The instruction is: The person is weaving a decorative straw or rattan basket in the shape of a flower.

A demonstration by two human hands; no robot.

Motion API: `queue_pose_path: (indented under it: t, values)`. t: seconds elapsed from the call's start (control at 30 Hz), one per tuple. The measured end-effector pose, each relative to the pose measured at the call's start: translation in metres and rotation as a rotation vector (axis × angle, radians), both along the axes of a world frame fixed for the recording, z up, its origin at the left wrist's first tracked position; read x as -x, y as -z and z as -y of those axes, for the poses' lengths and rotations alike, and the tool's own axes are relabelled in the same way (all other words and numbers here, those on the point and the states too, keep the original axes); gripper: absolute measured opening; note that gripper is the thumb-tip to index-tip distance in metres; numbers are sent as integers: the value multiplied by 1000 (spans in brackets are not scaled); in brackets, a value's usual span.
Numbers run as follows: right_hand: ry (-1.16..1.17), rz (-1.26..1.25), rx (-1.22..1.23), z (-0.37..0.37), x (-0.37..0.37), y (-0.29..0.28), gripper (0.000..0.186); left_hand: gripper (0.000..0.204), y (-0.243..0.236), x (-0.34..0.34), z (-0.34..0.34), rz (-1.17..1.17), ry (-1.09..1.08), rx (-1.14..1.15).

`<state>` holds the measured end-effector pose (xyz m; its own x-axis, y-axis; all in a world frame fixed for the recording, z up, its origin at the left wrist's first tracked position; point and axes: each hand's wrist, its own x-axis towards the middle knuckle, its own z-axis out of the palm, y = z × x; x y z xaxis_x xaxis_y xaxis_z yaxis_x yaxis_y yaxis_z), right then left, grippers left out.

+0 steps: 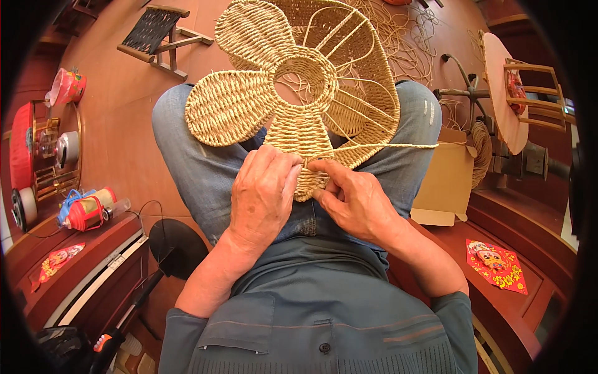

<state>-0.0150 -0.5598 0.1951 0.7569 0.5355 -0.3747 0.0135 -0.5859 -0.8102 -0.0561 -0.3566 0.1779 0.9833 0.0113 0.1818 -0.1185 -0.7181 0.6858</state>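
A woven straw basket with flower-like petals round an open ring rests on my lap. Two petals at its left and the near petal are covered in weave. On the right, bare wire loops show with a few straw strands across them. My left hand pinches the left edge of the near petal. Opposite it, my right hand grips the right edge, thumb below and index finger on top. A loose straw cord runs from this petal to the right; whether my fingers also hold it is hidden.
Loose straw cord lies tangled on the floor beyond the basket. A folding stool stands at the far left. On the right are a cardboard box and a coil of cord. A thermos-like bottle sits on the left furniture.
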Motion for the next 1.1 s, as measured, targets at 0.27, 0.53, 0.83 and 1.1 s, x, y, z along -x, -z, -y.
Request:
queue_pose_path:
  t: [0.27, 0.53, 0.83, 1.1]
  values:
    - [-46, -90, -10, -5, -9, 1, 53, 15, 0, 0, 2, -6, -6, -22]
    - [247, -871, -373, -1, -10, 1, 74, 14, 4, 4, 4, 18, -27, -18]
    - [299, -929, -420, 0, 0, 6, 73, 8, -3, -4, 12, -22, -69, -41]
    - [359, -1018, -521, 4, 2, 15, 71, 13, -3, -9, 23, -50, -87, -166]
